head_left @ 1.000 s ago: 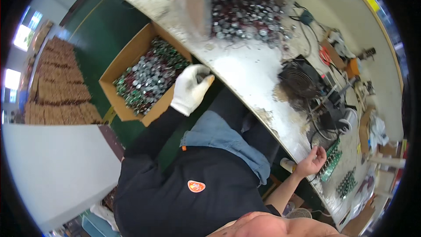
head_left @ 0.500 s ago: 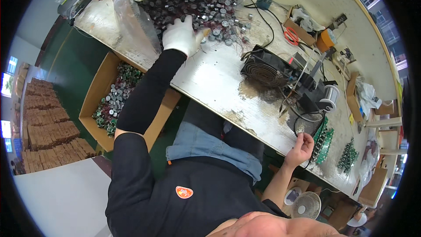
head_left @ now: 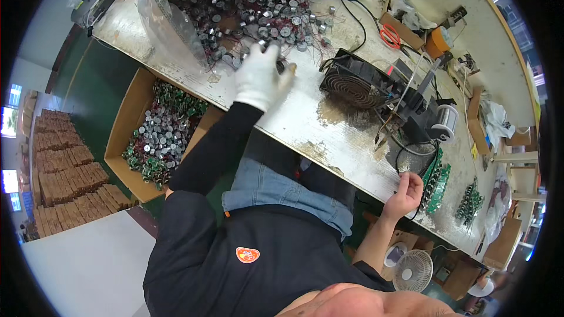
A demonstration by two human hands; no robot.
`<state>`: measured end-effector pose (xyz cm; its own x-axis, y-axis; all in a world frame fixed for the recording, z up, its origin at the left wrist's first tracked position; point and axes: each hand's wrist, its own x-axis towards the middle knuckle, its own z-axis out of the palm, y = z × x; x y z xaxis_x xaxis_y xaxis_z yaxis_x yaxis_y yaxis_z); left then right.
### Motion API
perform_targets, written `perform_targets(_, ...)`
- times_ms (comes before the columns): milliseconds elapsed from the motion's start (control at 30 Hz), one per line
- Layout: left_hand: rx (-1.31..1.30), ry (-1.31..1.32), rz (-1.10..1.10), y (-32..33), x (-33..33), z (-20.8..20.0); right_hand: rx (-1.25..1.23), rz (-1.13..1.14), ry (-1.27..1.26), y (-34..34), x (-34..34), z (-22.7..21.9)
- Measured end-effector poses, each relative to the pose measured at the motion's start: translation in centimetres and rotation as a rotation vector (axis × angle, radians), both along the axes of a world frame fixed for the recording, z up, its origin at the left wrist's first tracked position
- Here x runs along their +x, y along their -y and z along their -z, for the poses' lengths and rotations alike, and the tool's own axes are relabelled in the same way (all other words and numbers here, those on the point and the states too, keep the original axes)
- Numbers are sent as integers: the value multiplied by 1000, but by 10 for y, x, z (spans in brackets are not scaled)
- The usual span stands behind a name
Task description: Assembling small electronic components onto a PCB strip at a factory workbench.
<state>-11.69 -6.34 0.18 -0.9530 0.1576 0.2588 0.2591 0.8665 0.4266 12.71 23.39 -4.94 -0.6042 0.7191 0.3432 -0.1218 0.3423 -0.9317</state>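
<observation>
White bench (head_left: 302,114); heap of round metal parts (head_left: 276,14) towards 12 o'clock; gloved left hand (head_left: 260,79) at 11, drawn back to the heap's near edge, perhaps gathering, thumb apart, grip unclear; bare right hand (head_left: 404,198) at 4, curled, hold unclear

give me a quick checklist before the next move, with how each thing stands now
1. Left hand at the pile of round metal parts: ok, at its near edge.
2. Part gripped by the left hand: cannot tell, the fingers are blurred.
3. Gloves on both hands: not ok, the left is gloved but the right hand is bare.
4. Green circuit boards within the right hand's reach: ok, they lie just beside it.
5. Cardboard box open on top: ok, parts show inside.
6. Black fan running: cannot tell.
</observation>
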Motion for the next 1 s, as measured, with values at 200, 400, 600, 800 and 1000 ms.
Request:
perform_targets(200, 36, -76, 96, -20, 35, 11, -11, 6, -11, 3, -1, 1)
perform_targets(400, 49, -415, 24, -1, 17, 14, -9, 13, -9, -1, 1, 3)
perform_targets(600, 76, -334, -43, 47, -49, -12, -46, -12, -41, -4, 1, 4)
perform_targets(800, -138, -8, -140, 33, -118, -15, -71, 0, -67, -4, 2, 8)
perform_targets(1000, -2, 13, -148, 49, -140, 7, -49, 15, -76, 0, -2, 6)
